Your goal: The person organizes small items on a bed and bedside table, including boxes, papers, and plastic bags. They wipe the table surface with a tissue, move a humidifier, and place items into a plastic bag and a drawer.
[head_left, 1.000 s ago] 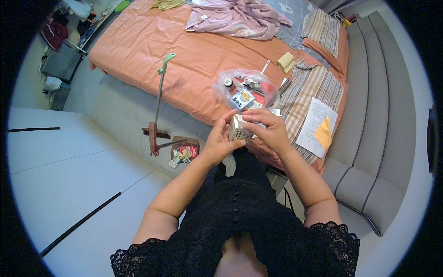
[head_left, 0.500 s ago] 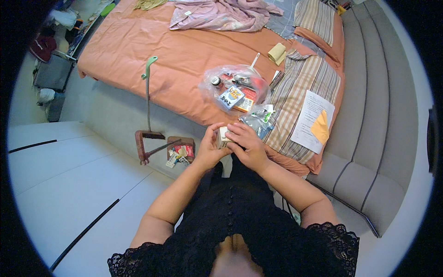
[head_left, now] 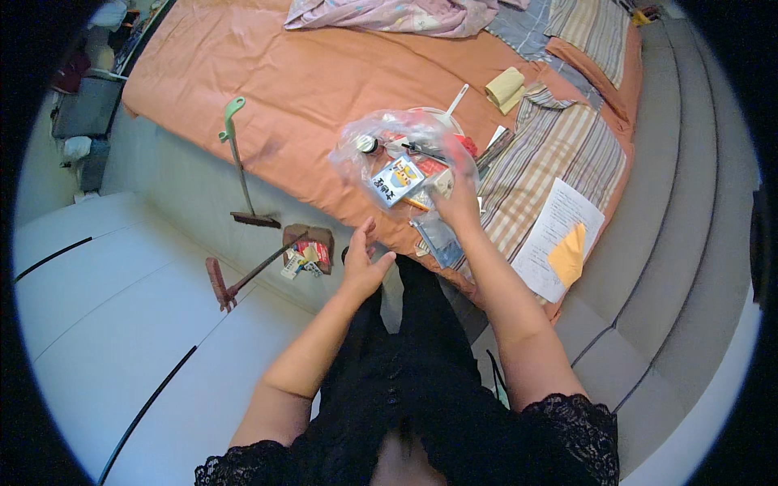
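My right hand [head_left: 459,204] reaches to the near right side of a clear plastic bag [head_left: 348,154] on the bed. Its fingers are closed on a small whitish box [head_left: 441,183] at the bag's opening. Inside the bag lie a blue and white box [head_left: 398,180], a small dark bottle with a white cap [head_left: 367,144] and other red and orange packets. A bluish plastic packet [head_left: 438,243] lies just below my right wrist. Off the bed's near edge, my left hand [head_left: 365,261] is held with fingers apart and nothing in it.
The bed has an orange sheet [head_left: 267,65], a striped pillow [head_left: 559,154], a yellow folded cloth [head_left: 506,89] and written paper [head_left: 531,251] with an orange piece on it. A broom [head_left: 243,178] and a dustpan [head_left: 320,243] holding torn packaging stand on the floor. A grey padded headboard [head_left: 648,186] borders the right.
Both hands held the small box together in front of me. My left hand has let go and opened, while my right hand has carried the box forward and right to the bag.
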The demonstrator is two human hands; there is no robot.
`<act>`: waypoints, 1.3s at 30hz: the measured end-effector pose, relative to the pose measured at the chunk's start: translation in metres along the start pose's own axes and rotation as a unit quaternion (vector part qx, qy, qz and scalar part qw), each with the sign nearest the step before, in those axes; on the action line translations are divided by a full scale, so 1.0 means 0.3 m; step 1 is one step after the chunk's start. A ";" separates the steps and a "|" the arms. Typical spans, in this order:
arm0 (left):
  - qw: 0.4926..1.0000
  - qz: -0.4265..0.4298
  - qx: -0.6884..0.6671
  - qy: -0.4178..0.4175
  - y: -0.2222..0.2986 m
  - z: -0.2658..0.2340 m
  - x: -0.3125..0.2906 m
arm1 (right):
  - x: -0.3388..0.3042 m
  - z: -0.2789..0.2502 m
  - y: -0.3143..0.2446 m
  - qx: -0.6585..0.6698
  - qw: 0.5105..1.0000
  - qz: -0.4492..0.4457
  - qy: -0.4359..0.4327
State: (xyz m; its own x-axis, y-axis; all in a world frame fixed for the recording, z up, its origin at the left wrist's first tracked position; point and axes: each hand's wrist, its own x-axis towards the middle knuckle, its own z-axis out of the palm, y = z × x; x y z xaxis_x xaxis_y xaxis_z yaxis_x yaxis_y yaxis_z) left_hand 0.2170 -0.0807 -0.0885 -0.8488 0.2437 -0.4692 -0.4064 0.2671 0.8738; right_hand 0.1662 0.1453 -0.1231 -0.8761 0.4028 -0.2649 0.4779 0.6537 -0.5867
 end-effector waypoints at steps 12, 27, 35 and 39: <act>0.970 0.172 0.168 0.044 -0.069 0.073 0.390 | 0.375 0.149 0.114 -0.322 0.920 -0.107 -0.193; 0.920 0.296 0.239 0.094 0.089 -0.048 0.855 | 0.498 0.189 0.207 -0.298 0.933 -0.190 -0.063; 0.918 0.249 0.179 0.252 0.099 -0.052 0.594 | 0.293 -0.047 0.020 -0.220 0.952 -0.196 -0.089; 0.863 0.308 0.366 0.161 0.063 -0.110 0.638 | 0.206 -0.054 0.008 -0.218 0.932 -0.177 0.230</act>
State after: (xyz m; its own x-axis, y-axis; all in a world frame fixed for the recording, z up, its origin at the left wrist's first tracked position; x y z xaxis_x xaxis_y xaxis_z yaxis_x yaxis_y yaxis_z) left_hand 0.0357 -0.0597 -0.1577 -0.9255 0.3100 0.2178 0.3783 0.7257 0.5747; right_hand 0.1143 0.1822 -0.1284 -0.9117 0.2791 0.3016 0.2322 0.9554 -0.1824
